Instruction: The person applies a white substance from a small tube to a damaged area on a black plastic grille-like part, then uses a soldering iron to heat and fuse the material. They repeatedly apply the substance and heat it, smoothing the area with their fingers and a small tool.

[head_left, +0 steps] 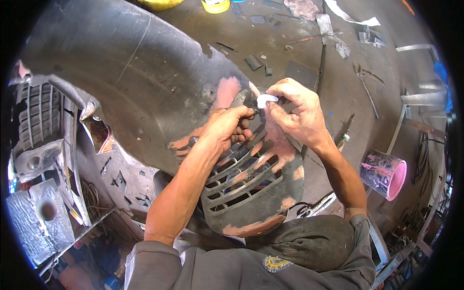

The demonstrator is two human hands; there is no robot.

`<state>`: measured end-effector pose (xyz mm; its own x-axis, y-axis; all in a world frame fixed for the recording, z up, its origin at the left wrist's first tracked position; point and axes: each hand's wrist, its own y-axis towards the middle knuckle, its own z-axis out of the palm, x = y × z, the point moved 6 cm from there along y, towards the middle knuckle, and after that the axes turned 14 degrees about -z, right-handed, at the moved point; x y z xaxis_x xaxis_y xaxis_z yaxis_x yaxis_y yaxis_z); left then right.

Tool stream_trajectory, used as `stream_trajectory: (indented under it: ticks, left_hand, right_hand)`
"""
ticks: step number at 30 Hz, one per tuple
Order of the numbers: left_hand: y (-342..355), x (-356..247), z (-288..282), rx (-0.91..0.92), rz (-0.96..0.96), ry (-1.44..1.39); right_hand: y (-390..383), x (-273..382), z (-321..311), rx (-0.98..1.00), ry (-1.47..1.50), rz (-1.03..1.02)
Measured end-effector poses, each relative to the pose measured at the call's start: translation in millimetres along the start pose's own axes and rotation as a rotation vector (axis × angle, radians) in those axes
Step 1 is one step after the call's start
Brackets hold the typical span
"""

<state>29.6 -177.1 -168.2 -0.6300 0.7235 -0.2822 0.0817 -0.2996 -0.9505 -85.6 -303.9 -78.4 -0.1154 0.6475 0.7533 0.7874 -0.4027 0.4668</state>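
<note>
- Here we are at the middle of the view, our left hand (231,126) at the big black panel (159,82), its fingers curled in tight; we cannot tell what, if anything, they grip.
- Up at two o'clock, our right hand (297,112) is pinching narrow, a small white piece (266,100) caught between thumb and fingers.
- That white piece sits at one o'clock, right by the panel's edge and just beyond our left fingertips; whether it touches the surface, we cannot tell.
- The panel itself sweeps from ten o'clock down to six, where we look into its slatted end (263,208), streaked with pinkish filler.
- At twelve o'clock from the left hand, we spot a pink patch (227,92) smeared on the dark surface.
- Swing round to three o'clock: a tipped bucket (384,174), pink inside, splashed with pink outside.
- At two o'clock, well apart from our hands, long-handled pincers (360,73) lie on the floor (338,72).
- Nearer one o'clock, we have a dark flat square (302,73) lying there too.
- Top of the dial, twelve: a yellow container (215,6), cut off by the edge.
- Over at eight, a silvery sheet (29,217) with a round hole; at nine, a black grid (38,116).
</note>
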Motion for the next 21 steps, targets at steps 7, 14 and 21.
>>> stream_trajectory:
  ticks: [7, 14, 21]
  left_hand:
    - [2.1, -1.5, 1.4, 0.021, -0.003, -0.021]
    - [6.7, 0.8, 1.3, 0.043, -0.019, -0.05]
    - [7.6, 0.8, 1.4, 0.071, -0.024, -0.025]
  right_hand:
    - [-1.0, 1.5, 0.8, -0.009, 0.047, 0.009]
    - [-2.2, 6.0, -0.3, -0.069, 0.009, -0.031]
    - [-1.7, 7.0, -4.7, -0.006, -0.027, -0.055]
